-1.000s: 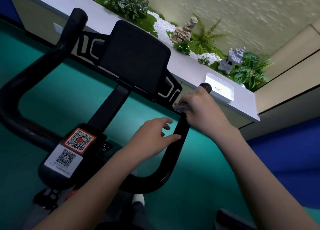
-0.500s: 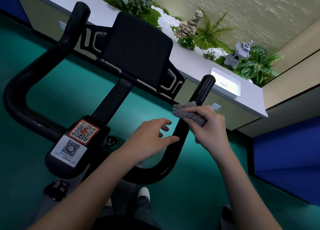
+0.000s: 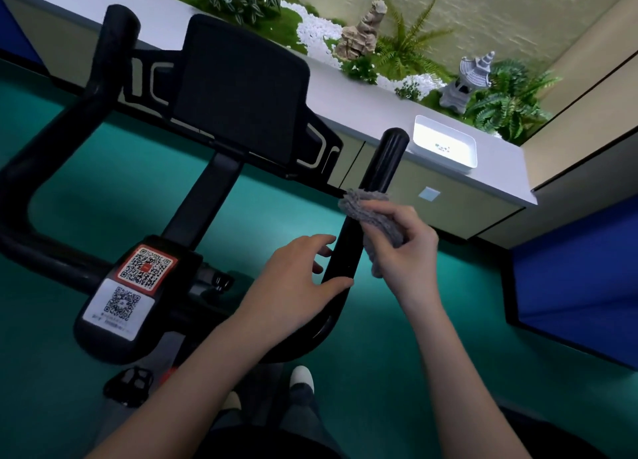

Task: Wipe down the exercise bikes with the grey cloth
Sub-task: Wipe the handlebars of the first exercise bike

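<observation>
A black exercise bike fills the view, with its dark screen [image 3: 238, 99] at the top centre and looped handlebars. The right handlebar [image 3: 379, 168] rises up to a rounded tip. My right hand [image 3: 404, 241] is shut on the grey cloth [image 3: 371, 218], which is pressed against the middle of that bar. My left hand [image 3: 297, 286] rests lower on the same bar, thumb under it and fingers spread loosely. The left handlebar [image 3: 103, 68] stands untouched on the far side.
Two QR code stickers [image 3: 133, 286] sit on the bike's stem. Behind the bike runs a white ledge [image 3: 373, 113] with a white tray [image 3: 445, 146], plants and stone ornaments. The floor is teal; a blue panel [image 3: 573, 286] stands at right. A pedal [image 3: 129, 386] shows below.
My right hand has slid with the cloth down the right handlebar from near its tip to its middle, baring the tip. My left hand has stayed on the lower bar.
</observation>
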A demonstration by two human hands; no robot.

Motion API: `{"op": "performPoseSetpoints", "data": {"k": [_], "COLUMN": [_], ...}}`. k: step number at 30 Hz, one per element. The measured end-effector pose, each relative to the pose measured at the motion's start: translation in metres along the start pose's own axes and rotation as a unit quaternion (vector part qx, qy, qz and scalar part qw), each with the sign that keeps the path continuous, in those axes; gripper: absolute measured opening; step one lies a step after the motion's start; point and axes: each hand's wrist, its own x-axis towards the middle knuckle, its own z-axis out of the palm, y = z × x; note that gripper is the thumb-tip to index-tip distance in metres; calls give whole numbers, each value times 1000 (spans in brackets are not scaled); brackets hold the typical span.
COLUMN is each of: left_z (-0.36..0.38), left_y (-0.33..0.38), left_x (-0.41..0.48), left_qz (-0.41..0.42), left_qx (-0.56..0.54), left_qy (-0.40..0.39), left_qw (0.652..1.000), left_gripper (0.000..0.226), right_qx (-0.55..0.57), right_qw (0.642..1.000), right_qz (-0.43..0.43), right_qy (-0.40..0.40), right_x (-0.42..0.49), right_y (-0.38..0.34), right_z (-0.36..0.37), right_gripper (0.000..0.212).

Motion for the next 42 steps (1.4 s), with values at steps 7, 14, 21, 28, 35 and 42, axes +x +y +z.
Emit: {"op": "performPoseSetpoints", "data": {"k": [7,14,21,28,35,42], "left_z": [-1,3,7,10,9,9], "left_y": [1,1,3,3,4,4], "left_x": [-16,-16,-16,-15,-16,-16], "left_qz": [27,29,29,26,21,12], "left_qx": [37,41,36,23,12,2], "left_qy": [10,18,35,51,48,45], "left_qw": [999,999,998,998,999,999], "left_gripper": [59,59,51,51,52,51], "right_qx": [21,177,219,230,334,375], "right_qw": [999,973,953,957,909,903], "right_qz": [-10,52,95,81,206,210], "right_qy": [-26,137,189,155,138,12], "right_x": [-45,-35,-10,-59,-21,-3], "right_y": [7,14,31,41,47,48], "right_z": [2,-5,31,34,14,16], "right_gripper": [32,23,21,15,23,35]}}
